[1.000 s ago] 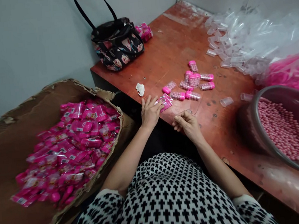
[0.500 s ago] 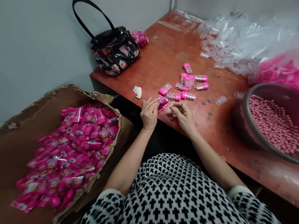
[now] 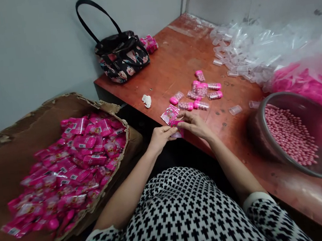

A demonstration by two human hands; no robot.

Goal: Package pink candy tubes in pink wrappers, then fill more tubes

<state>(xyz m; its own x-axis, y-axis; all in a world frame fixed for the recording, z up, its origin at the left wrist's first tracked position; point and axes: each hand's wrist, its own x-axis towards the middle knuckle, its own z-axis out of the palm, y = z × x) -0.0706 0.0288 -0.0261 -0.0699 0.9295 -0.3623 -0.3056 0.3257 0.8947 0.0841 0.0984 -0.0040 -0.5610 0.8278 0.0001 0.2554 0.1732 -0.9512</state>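
Note:
At the table's near edge, my left hand [image 3: 159, 139] pinches a small pink printed packet [image 3: 179, 133] by its left side. My right hand [image 3: 195, 124] has its fingers closed on the packet's upper right part, so some of it is hidden. Just beyond my fingertips, another pink printed packet [image 3: 169, 114] lies on the table. Behind it are several clear tubes with pink caps and pink beads inside [image 3: 202, 89], lying on their sides in a loose group.
A torn cardboard box [image 3: 126, 137] full of pink packets [image 3: 79, 159] stands left. On the red table [image 3: 178, 65] are a floral handbag [image 3: 124, 59], a crumpled white scrap [image 3: 146, 101], a grey basin [image 3: 258, 133] of pink beads, clear empty tubes [image 3: 239, 70] and a bag of pink pieces [image 3: 303, 82].
My right hand has moved left to meet my left hand, and both now hold a packet. My left hand has drawn slightly toward me. A packet now shows flat on the table beyond them.

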